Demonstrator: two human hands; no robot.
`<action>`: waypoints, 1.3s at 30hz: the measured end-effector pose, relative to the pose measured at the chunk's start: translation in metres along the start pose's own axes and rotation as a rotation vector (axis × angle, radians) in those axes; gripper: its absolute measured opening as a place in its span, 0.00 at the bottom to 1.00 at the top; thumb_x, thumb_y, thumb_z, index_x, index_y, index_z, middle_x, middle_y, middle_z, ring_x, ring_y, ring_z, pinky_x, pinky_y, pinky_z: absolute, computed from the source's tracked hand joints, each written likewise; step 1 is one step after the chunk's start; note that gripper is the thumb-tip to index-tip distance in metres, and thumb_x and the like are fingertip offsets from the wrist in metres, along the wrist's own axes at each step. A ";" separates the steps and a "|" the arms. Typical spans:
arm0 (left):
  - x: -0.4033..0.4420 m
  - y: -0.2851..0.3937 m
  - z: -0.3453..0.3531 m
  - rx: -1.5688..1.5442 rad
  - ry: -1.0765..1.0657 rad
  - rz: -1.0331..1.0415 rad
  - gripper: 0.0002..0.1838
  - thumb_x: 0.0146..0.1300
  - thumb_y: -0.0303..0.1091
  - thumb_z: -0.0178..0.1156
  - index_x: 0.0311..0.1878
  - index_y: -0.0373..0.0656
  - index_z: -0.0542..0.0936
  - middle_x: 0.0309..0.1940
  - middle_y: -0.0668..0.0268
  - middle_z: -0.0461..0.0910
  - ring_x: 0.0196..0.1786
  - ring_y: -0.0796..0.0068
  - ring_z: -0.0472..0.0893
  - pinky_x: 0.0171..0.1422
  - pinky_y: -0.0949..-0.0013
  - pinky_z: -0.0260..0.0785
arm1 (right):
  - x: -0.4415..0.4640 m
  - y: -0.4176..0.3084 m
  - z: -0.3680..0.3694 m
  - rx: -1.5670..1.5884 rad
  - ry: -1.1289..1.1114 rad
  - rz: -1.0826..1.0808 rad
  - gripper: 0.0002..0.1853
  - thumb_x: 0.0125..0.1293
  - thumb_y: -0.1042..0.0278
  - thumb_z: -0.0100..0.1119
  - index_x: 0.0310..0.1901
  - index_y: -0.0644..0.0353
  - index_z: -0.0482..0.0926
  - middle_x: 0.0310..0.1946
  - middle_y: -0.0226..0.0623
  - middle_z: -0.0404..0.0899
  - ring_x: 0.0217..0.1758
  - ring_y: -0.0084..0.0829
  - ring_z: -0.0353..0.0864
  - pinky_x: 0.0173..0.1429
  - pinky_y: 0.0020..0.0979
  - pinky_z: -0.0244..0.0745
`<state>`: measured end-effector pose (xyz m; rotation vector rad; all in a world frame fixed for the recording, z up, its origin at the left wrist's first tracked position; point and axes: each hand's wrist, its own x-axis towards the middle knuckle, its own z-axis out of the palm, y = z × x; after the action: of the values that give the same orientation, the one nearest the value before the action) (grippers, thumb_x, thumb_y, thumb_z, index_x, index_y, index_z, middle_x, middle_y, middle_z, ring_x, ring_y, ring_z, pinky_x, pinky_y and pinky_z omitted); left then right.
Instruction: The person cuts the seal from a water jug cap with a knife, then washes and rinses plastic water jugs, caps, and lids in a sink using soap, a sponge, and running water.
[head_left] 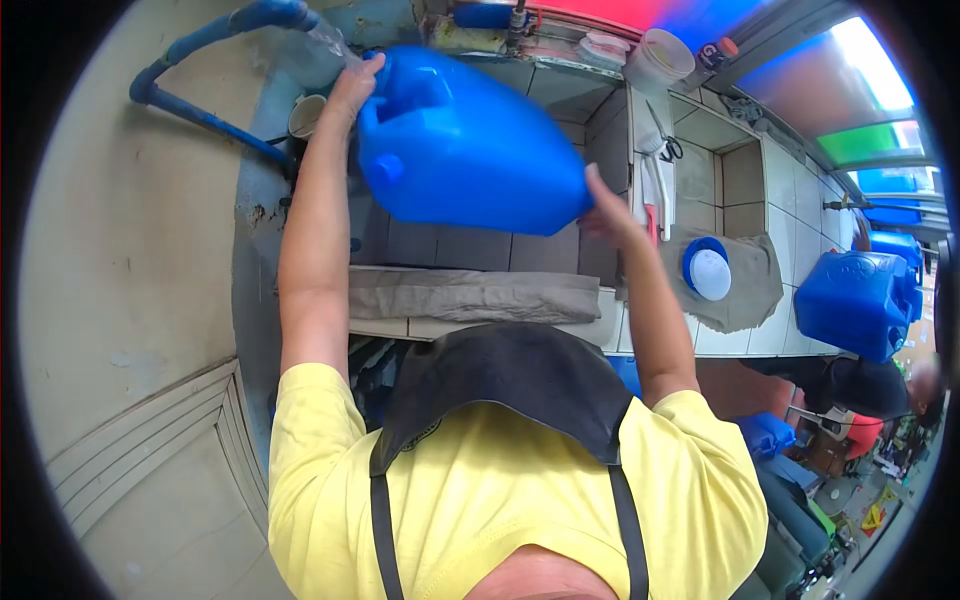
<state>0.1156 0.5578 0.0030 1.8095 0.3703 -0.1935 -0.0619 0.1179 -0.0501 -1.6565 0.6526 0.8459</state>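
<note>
A large blue plastic jug [480,150] lies tilted on its side over a tiled sink [465,248]. My left hand [355,88] is closed on its top end by the mouth and handle. Beside that hand, water [328,38] comes from the end of a bent blue pipe [215,32]; whether it enters the jug I cannot tell. At the opposite end, my right hand [608,215] grips the jug's base, its fingers partly hidden and slightly blurred. A small blue cap-like knob [387,169] sticks out of the jug's near side.
A folded grey cloth [470,297] lies along the sink's front edge. To the right are scissors [670,148], a white-and-blue round lid [710,274] on another cloth [755,285], and a clear bucket [662,60]. Another blue jug [855,300] stands farther right, near a person in dark clothing [860,385].
</note>
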 end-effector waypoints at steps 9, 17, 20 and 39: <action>-0.030 -0.009 0.057 0.894 0.279 0.162 0.31 0.66 0.60 0.51 0.42 0.37 0.85 0.49 0.44 0.83 0.55 0.44 0.81 0.61 0.49 0.71 | -0.034 -0.098 0.130 -0.495 0.290 -1.022 0.34 0.64 0.39 0.61 0.57 0.64 0.80 0.52 0.52 0.83 0.56 0.51 0.81 0.65 0.44 0.68; -0.049 -0.003 0.061 1.103 0.754 0.548 0.30 0.56 0.58 0.61 0.57 0.50 0.80 0.59 0.51 0.75 0.62 0.43 0.74 0.65 0.49 0.67 | -0.012 -0.131 0.205 -0.844 0.455 -0.984 0.21 0.60 0.49 0.67 0.42 0.61 0.79 0.32 0.47 0.86 0.39 0.48 0.85 0.59 0.53 0.68; -0.050 0.021 0.058 1.095 0.494 0.291 0.27 0.56 0.57 0.62 0.52 0.50 0.83 0.50 0.53 0.81 0.56 0.50 0.79 0.57 0.53 0.73 | -0.013 -0.130 0.183 -0.798 0.490 -1.040 0.22 0.57 0.43 0.69 0.37 0.56 0.83 0.31 0.46 0.86 0.40 0.48 0.85 0.55 0.48 0.74; -0.051 -0.026 0.015 0.436 -0.100 0.777 0.16 0.66 0.44 0.62 0.43 0.39 0.82 0.38 0.52 0.83 0.43 0.55 0.83 0.50 0.61 0.74 | -0.011 0.037 -0.004 0.651 0.011 -0.703 0.13 0.72 0.53 0.61 0.40 0.54 0.77 0.26 0.27 0.74 0.28 0.20 0.70 0.33 0.23 0.65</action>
<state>0.0601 0.5414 -0.0085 2.2243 -0.4918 0.1974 -0.0962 0.1056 -0.0620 -1.1544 0.2603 0.0859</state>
